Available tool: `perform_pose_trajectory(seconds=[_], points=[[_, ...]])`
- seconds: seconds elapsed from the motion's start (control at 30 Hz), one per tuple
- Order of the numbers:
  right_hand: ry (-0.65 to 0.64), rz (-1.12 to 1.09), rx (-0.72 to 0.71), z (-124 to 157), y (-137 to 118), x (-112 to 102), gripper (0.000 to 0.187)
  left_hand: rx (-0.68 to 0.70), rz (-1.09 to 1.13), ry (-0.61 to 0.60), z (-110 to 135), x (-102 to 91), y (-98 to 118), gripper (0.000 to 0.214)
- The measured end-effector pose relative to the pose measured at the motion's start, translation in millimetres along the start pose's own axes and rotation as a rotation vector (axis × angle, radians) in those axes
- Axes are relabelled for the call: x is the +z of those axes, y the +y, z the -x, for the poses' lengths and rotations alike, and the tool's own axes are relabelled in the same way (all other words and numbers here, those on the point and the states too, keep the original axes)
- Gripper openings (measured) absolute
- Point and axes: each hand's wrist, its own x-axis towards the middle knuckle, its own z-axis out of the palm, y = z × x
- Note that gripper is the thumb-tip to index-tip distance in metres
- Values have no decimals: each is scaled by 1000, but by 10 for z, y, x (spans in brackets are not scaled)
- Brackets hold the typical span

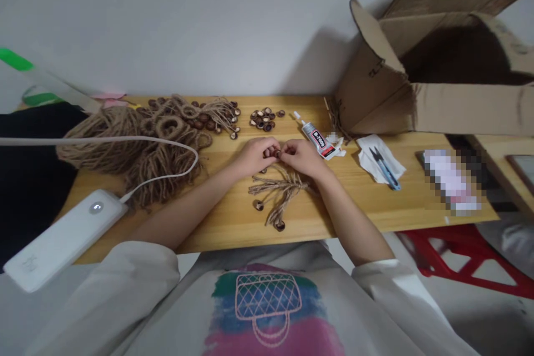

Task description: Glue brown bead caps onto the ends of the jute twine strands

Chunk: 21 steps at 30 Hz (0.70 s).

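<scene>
My left hand (256, 156) and my right hand (306, 157) meet over the middle of the table, fingertips pinched together. Between them is a small brown acorn cap (277, 153), mostly covered by the fingers. Just below lies a jute twine tassel (287, 184), its strands fanned toward the left. One acorn cap (280, 226) sits at the end of a lower strand, and another cap (259, 206) lies to the left. A pile of acorn caps (263, 119) rests beyond my hands. Right of that is a B-7000 glue tube (320, 142), with its small white cap (297, 115) off.
Bundles of jute twine (106, 142) and more brown caps fill the left. A white power bank (67, 239) with a cable is at the left edge. On the right are blue thread snips (384, 168) on tissue, a blurred phone (453, 181) and a cardboard box (375, 94).
</scene>
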Motion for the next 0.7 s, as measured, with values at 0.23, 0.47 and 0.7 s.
perform_pose_trajectory(seconds=[0.23,0.47,0.7], points=[[18,13,28,-18,5,36,10,-32,2,-8,2,-4,31,18],[12,27,17,-37,37,55,13,5,-41,-2,6,2,7,17],[-17,23,17,-31,10,32,14,27,-132,-5,7,-11,22,16]])
